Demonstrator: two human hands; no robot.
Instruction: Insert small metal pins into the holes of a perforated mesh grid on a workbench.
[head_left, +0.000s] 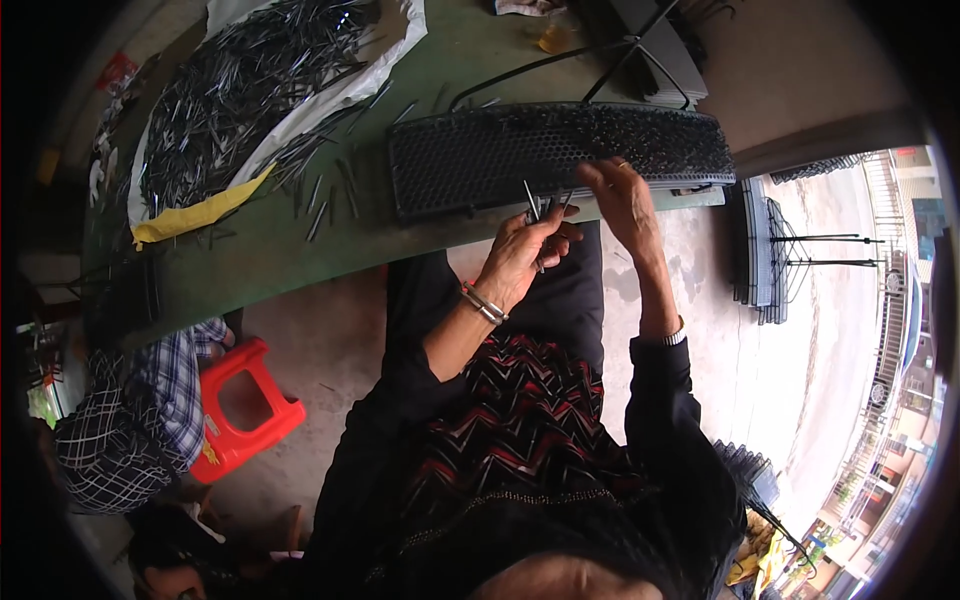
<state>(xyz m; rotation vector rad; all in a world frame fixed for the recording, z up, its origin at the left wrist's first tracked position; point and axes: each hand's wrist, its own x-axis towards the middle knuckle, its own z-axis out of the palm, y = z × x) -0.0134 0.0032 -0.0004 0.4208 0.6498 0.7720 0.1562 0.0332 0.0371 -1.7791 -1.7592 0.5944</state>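
Observation:
Several thin, dark pointed rods (533, 200) stick out of my left hand (520, 255), which is closed around them in front of the table edge. My right hand (625, 200) is just to its right, over the near edge of a long black perforated rack (480, 155). Its thumb and fingers are drawn together, and whatever they pinch is too small or hidden to make out. The right part of the rack is densely filled with small dark pieces, while open holes show on its left. Black metal legs rise behind it.
A white and yellow sack (205, 215) heaped with dark rods (260, 80) lies on the green table (250, 270), with loose rods beside it. A red plastic stool (250, 410) and a person in a checked shirt (180, 380) are at the left. More racks (762, 250) stand on the right.

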